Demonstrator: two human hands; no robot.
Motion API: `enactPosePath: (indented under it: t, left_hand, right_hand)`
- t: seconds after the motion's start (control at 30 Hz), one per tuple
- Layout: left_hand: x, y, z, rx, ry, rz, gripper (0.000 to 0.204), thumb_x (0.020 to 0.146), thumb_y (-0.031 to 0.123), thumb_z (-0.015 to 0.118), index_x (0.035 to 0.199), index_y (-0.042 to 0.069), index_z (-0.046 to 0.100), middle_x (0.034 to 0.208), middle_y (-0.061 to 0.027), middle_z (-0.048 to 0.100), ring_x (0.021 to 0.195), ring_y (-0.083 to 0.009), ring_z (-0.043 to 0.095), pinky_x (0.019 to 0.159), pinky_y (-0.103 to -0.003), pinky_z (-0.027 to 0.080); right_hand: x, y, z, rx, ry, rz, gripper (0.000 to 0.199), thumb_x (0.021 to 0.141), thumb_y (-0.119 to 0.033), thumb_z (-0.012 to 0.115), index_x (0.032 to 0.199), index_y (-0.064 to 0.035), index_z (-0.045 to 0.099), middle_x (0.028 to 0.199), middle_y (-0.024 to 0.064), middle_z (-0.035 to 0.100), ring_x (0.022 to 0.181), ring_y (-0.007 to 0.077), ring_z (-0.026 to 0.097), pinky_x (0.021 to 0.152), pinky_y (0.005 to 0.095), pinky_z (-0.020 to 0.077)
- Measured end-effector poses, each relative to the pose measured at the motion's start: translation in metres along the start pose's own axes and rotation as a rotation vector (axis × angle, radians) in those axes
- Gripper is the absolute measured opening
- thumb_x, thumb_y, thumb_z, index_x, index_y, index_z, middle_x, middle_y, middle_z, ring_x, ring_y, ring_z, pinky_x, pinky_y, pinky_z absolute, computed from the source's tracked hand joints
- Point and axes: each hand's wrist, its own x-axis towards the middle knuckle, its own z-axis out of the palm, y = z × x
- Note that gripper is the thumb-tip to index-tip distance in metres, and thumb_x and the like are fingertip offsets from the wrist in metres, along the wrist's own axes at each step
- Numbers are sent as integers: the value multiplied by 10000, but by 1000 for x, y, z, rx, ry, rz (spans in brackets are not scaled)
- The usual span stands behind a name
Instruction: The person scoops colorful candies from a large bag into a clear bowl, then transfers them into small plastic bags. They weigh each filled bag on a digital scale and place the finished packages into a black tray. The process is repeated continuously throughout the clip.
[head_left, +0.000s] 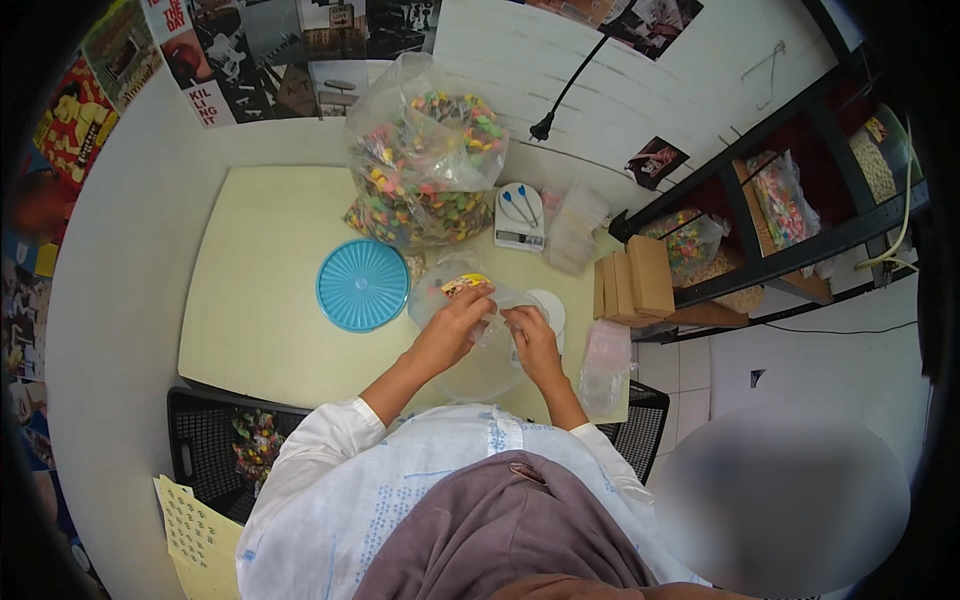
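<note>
My left hand [465, 312] and my right hand [532, 340] are close together above the table, fingers closed in a pinch. Between them is thin clear plastic [488, 335] that looks like a small bag; its outline is hard to make out. Just beyond and beneath the hands is a see-through round tub [430, 292] with a yellow and red label, partly hidden by my left hand. A white round-topped scale [550, 308] shows partly behind my right hand. Left of the tub lies a ribbed blue lid [363, 285].
A big clear sack of colourful candies [425, 170] stands at the back. Right of it are a white scale [519, 215] with two blue-ended tools, clear packaging [578, 230], brown boxes [635, 282] and flat plastic bags [605, 365]. Black crates [200, 430] flank me; a black shelf [790, 250] holds more bags.
</note>
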Motion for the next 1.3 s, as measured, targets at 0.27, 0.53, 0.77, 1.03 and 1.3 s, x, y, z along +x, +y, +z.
enactPosePath:
  t: [0.27, 0.53, 0.77, 1.03, 1.3]
  left_hand:
    - [7, 0, -6, -66, -61, -62, 322, 782, -81, 638, 1067, 30, 537, 1307, -207, 556, 1217, -422, 528, 938, -456, 515]
    - [8, 5, 13, -1, -8, -31, 363, 759, -86, 650, 1079, 38, 534, 1299, -228, 535, 1211, -442, 520, 940, -461, 509]
    - [5, 18, 35, 93, -13, -54, 487, 678, -121, 638, 1115, 37, 494, 1338, -264, 491, 1299, -487, 435, 1063, -526, 414]
    - [4, 16, 31, 82, 10, -81, 465, 685, -125, 618, 1106, 30, 495, 1354, -284, 475, 1318, -489, 412, 1062, -524, 414]
    - [0, 7, 9, 2, 115, -151, 435, 694, -114, 639, 1090, 12, 512, 1262, -258, 534, 1221, -464, 501, 972, -479, 462]
  right_hand:
    - [2, 16, 33, -158, 63, -27, 285, 863, 34, 561, 1123, -54, 640, 1083, 151, 613, 1009, 348, 618, 850, 415, 518]
    - [-19, 40, 41, -257, 19, 116, 185, 859, 19, 553, 1028, 5, 628, 956, 180, 618, 937, 385, 614, 815, 467, 501]
    - [-46, 44, 70, 166, 21, 443, 229, 905, -85, 603, 1090, 43, 644, 936, 131, 695, 768, 309, 661, 712, 430, 498]
    - [-27, 26, 94, 1021, 104, 940, 274, 989, -123, 542, 1226, 4, 594, 1128, 82, 638, 997, 143, 616, 784, 271, 486]
    - [-24, 33, 60, 1155, 47, 836, 279, 1029, -119, 490, 1254, 34, 552, 1196, 128, 604, 1077, 225, 626, 910, 346, 536]
